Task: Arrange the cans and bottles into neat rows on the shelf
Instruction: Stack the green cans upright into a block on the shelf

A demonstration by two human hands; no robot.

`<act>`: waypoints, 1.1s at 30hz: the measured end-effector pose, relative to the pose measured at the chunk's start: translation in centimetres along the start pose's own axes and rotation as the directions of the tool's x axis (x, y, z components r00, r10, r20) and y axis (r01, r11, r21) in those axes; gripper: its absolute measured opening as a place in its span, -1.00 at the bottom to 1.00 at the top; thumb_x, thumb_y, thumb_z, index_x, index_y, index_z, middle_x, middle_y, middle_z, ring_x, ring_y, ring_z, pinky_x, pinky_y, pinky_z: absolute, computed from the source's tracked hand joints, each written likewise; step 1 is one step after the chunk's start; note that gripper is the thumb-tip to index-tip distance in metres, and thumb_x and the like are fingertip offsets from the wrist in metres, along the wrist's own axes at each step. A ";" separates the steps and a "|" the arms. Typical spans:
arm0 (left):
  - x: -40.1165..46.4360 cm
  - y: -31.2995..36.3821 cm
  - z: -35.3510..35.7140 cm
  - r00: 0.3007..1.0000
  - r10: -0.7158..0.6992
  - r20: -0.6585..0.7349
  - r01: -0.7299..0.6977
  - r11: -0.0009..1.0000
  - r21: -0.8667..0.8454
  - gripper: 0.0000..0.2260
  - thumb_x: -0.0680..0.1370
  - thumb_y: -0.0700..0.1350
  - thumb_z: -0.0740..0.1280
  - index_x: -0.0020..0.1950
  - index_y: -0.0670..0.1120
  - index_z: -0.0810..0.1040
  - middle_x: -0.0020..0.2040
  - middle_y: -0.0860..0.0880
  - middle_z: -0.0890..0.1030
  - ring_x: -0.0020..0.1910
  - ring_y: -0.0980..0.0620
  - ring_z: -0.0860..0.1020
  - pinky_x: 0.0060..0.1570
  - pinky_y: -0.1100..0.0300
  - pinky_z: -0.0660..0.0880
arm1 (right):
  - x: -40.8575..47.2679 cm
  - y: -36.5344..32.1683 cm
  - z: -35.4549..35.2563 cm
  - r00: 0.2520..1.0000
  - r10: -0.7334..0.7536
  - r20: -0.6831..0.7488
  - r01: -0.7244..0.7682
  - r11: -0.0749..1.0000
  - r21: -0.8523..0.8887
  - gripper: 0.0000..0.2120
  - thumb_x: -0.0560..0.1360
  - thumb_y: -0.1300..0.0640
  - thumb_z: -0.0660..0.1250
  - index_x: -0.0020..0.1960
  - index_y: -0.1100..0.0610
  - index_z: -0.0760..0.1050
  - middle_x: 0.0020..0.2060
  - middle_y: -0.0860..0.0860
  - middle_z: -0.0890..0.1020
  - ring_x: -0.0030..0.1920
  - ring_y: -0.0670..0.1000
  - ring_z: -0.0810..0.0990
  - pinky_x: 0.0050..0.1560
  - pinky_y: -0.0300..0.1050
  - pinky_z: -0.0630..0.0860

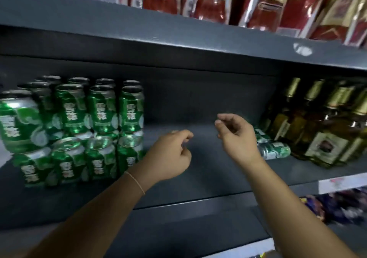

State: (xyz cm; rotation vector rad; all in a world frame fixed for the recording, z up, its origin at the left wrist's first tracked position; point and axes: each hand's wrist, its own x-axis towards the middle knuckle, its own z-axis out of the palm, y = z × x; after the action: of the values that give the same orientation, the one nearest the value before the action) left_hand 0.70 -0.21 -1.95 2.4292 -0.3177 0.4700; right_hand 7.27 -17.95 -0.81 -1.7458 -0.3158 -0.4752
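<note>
Green cans (pixel 101 110) stand stacked in two tiers at the left of the grey shelf (pixel 198 178). Two more green cans (pixel 275 151) lie on their sides at the right, against the dark glass bottles (pixel 325 130) with gold foil necks. My left hand (pixel 170 156) hovers over the bare middle of the shelf, just right of the can stack, fingers loosely curled and holding nothing. My right hand (pixel 236 136) is raised beside it, fingers apart and empty, partly hiding the lying cans.
The upper shelf board (pixel 178 39) overhangs closely and carries red and gold boxed goods (pixel 258 5). A white price strip (pixel 341 184) runs along the shelf front at the right, with dark packets (pixel 337 208) below it.
</note>
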 end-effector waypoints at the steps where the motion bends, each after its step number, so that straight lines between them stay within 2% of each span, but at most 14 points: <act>1: 0.8 0.4 1.3 1.000 0.004 0.010 -0.004 1.000 -0.007 -0.60 0.52 -0.22 0.25 0.35 -0.05 0.47 0.21 0.02 0.53 -0.23 0.21 0.44 -0.16 0.51 0.28 | 0.3 0.7 -1.2 1.000 0.014 -0.007 -0.014 1.000 0.002 -0.89 0.55 0.18 0.38 -0.03 -0.03 0.57 -0.17 -0.03 0.65 -0.16 -0.05 0.60 0.01 0.03 0.61; 6: 3.8 2.8 7.2 1.000 0.013 0.014 -0.012 0.999 -0.049 -0.61 0.51 -0.24 0.25 0.34 -0.06 0.48 0.18 0.02 0.54 -0.28 0.25 0.45 -0.20 0.59 0.29 | 1.7 4.1 -7.2 0.993 0.101 -0.052 -0.102 0.995 -0.014 -0.90 0.56 0.22 0.36 0.06 0.13 0.57 -0.10 0.07 0.66 -0.11 -0.03 0.61 0.02 -0.10 0.57; 9: 5.4 4.2 10.3 1.000 0.025 0.016 -0.023 0.996 -0.083 -0.61 0.49 -0.27 0.26 0.32 -0.10 0.50 0.15 -0.01 0.56 -0.30 0.25 0.44 -0.19 0.60 0.28 | 2.5 6.1 -10.3 0.985 0.147 -0.085 -0.148 0.989 0.001 -0.92 0.56 0.23 0.35 0.03 0.10 0.56 -0.13 0.08 0.64 -0.20 -0.06 0.57 -0.10 -0.19 0.54; 13: 7.5 5.6 13.9 0.999 0.024 0.024 -0.022 0.994 -0.110 -0.64 0.48 -0.27 0.27 0.27 -0.12 0.54 0.10 -0.03 0.58 -0.21 0.19 0.49 -0.16 0.59 0.28 | 3.4 9.2 -13.5 0.962 0.225 -0.152 -0.228 0.974 -0.001 -0.89 0.58 0.29 0.31 0.09 0.25 0.54 -0.20 0.06 0.59 -0.28 -0.08 0.52 -0.27 -0.43 0.48; 14: 8.0 5.9 14.8 0.999 0.022 0.028 -0.018 0.992 -0.121 -0.65 0.48 -0.26 0.27 0.25 -0.12 0.55 0.08 -0.04 0.59 -0.15 0.13 0.52 -0.12 0.56 0.31 | 3.7 10.1 -14.2 0.956 0.244 -0.165 -0.251 0.968 -0.023 -0.87 0.57 0.28 0.32 0.10 0.27 0.55 -0.21 0.04 0.59 -0.29 -0.11 0.52 -0.26 -0.41 0.47; 16: 8.9 6.6 16.5 0.999 0.024 0.040 -0.018 0.989 -0.145 -0.66 0.47 -0.24 0.27 0.22 -0.12 0.57 0.07 -0.06 0.60 -0.05 0.05 0.56 0.01 0.35 0.44 | 4.3 12.1 -15.5 0.939 0.286 -0.191 -0.305 0.949 -0.077 -0.83 0.55 0.21 0.36 0.12 0.25 0.56 -0.19 0.00 0.61 -0.24 -0.08 0.55 -0.18 -0.31 0.48; 18: 9.7 7.1 18.1 0.998 0.034 0.050 -0.026 0.989 -0.147 -0.65 0.45 -0.22 0.27 0.22 -0.13 0.57 0.10 -0.09 0.60 0.03 -0.01 0.57 0.09 0.19 0.49 | 4.8 14.1 -16.8 0.918 0.328 -0.224 -0.367 0.915 -0.165 -0.79 0.54 0.13 0.38 0.14 0.18 0.56 -0.10 -0.01 0.62 -0.10 0.00 0.60 -0.06 -0.14 0.54; 20: 10.4 7.5 19.4 0.996 0.042 0.077 -0.033 0.992 -0.125 -0.63 0.46 -0.25 0.27 0.27 -0.14 0.54 0.19 -0.11 0.57 0.13 -0.04 0.55 0.14 0.23 0.45 | 5.3 15.7 -17.8 0.897 0.364 -0.252 -0.424 0.870 -0.253 -0.69 0.52 0.05 0.39 0.23 0.13 0.52 0.08 0.03 0.58 0.07 0.09 0.60 0.14 0.04 0.56; 22: 10.8 7.7 20.4 0.995 0.048 0.082 -0.040 0.994 -0.099 -0.61 0.47 -0.27 0.27 0.29 -0.16 0.53 0.23 -0.12 0.55 0.16 -0.06 0.54 0.13 0.31 0.36 | 5.7 16.8 -18.4 0.882 0.391 -0.261 -0.459 0.839 -0.292 -0.56 0.49 0.00 0.39 0.31 0.11 0.46 0.20 0.15 0.54 0.17 0.19 0.57 0.23 0.17 0.52; 25: 10.8 7.5 21.3 0.998 0.036 0.045 -0.032 0.994 -0.105 -0.63 0.44 -0.24 0.23 0.23 -0.17 0.57 0.18 -0.13 0.58 0.10 -0.10 0.57 0.12 0.26 0.41 | 6.2 18.1 -19.0 0.870 0.422 -0.256 -0.489 0.807 -0.331 -0.45 0.48 -0.02 0.39 0.40 0.15 0.37 0.23 0.20 0.54 0.30 0.23 0.46 0.30 0.19 0.45; 27: 10.5 7.0 21.8 0.999 0.036 0.010 -0.034 0.994 -0.100 -0.61 0.40 -0.20 0.19 0.19 -0.18 0.60 0.13 -0.15 0.61 0.05 -0.11 0.59 0.10 0.22 0.45 | 6.5 18.4 -19.1 0.848 0.466 -0.253 -0.527 0.791 -0.311 -0.34 0.44 -0.11 0.38 0.44 0.13 0.31 0.24 0.18 0.52 0.30 0.24 0.46 0.28 0.20 0.48; 30: 10.4 6.3 22.1 1.000 0.031 -0.001 -0.031 0.996 -0.084 -0.64 0.43 -0.25 0.23 0.19 -0.19 0.60 0.13 -0.13 0.61 -0.05 -0.13 0.61 0.05 0.24 0.45 | 7.3 19.0 -19.1 0.798 0.538 -0.271 -0.600 0.752 -0.273 -0.08 0.23 -0.36 0.30 0.47 0.05 0.24 0.29 0.17 0.47 0.20 0.25 0.54 0.13 0.23 0.58; 31: 10.3 6.3 22.1 1.000 0.027 -0.002 -0.027 0.996 -0.085 -0.65 0.44 -0.26 0.24 0.20 -0.19 0.59 0.14 -0.13 0.61 -0.11 -0.14 0.61 0.02 0.22 0.48 | 7.7 19.3 -19.0 0.785 0.554 -0.276 -0.616 0.748 -0.248 -0.07 0.23 -0.38 0.30 0.48 0.06 0.23 0.28 0.16 0.47 0.15 0.24 0.57 0.04 0.22 0.62; 33: 10.2 6.4 22.1 1.000 0.031 -0.004 -0.031 0.997 -0.066 -0.63 0.43 -0.21 0.20 0.20 -0.19 0.59 0.13 -0.12 0.61 -0.15 -0.14 0.60 -0.02 0.14 0.54 | 8.3 18.5 -18.7 0.760 0.581 -0.291 -0.642 0.740 -0.200 -0.20 0.37 -0.30 0.37 0.44 0.12 0.26 0.22 0.15 0.50 0.03 0.23 0.61 -0.20 0.15 0.68</act>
State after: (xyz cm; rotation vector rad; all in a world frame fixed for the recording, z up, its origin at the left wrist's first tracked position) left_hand 13.44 -20.18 -10.58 2.3624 -0.3645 0.4695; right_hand 20.31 -40.70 -9.39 -1.9332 0.5154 -0.2134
